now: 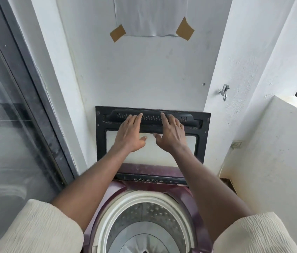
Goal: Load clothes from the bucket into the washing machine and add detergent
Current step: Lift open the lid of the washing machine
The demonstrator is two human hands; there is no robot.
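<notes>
At the far left we see a glass sliding door [7, 125] in a dark frame. Next to it, our left arm reaches forward out of a cream ribbed sleeve [40, 229]. The left hand [130, 136] lies flat against the raised lid [100, 136], its fingers [140, 115] straight and slightly spread on the ridged black strip along the lid's top edge, thumb out to the side. It holds nothing and only presses.

The lid is black-framed with a pale window. It stands upright against the white wall, directly behind the washing machine [149, 169]. The machine is maroon and sits low in the centre between our two arms. Its steel drum [144, 210] is open to view inside a white ring. High on the wall above hangs a sheet of paper [144, 15], fixed with brown tape at its lower corners.

The right hand [170, 136] mirrors the left on the same strip. Its fingers [162, 115] are straight, its palm is toward the lid, and it grips nothing. The two thumbs point at each other, a small gap apart.

Further right are a metal tap [223, 92] on the wall and a socket [237, 144] on the low white wall.
</notes>
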